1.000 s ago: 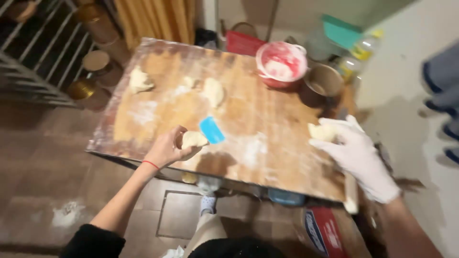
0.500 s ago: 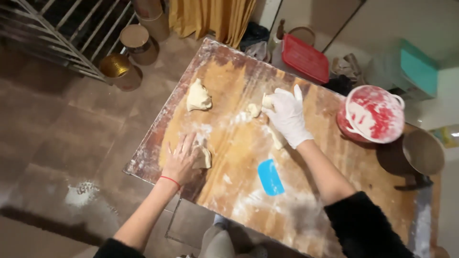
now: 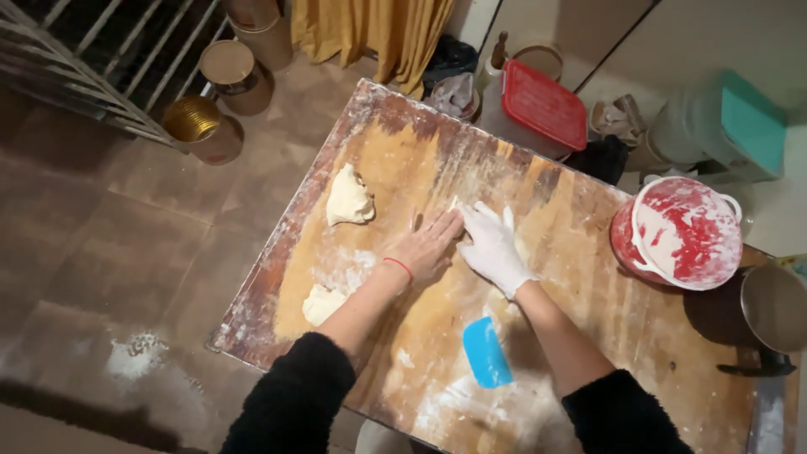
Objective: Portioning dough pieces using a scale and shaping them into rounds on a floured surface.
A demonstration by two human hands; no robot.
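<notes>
My left hand (image 3: 430, 249), bare with a red string at the wrist, lies flat on the floured wooden table (image 3: 580, 336). Beside it my right hand (image 3: 492, 245), in a white glove, presses down on a dough piece (image 3: 521, 249) that is mostly hidden under both palms. A larger dough lump (image 3: 348, 197) sits farther left on the board. A smaller dough piece (image 3: 322, 303) rests near the left edge, by my left forearm. A blue plastic scraper (image 3: 486, 351) lies on the board between my forearms.
A red lidded pot dusted with flour (image 3: 679, 233) stands at the table's right, with a dark pan (image 3: 773, 309) beyond it. A red-lidded container (image 3: 542, 105), metal tins (image 3: 202, 128) and a rack (image 3: 76, 59) sit on the tiled floor. Flour is spilled on the floor (image 3: 134, 357).
My left hand left the small dough piece near the edge and moved right to join the gloved right hand, which came down the board. Both now press together at the centre.
</notes>
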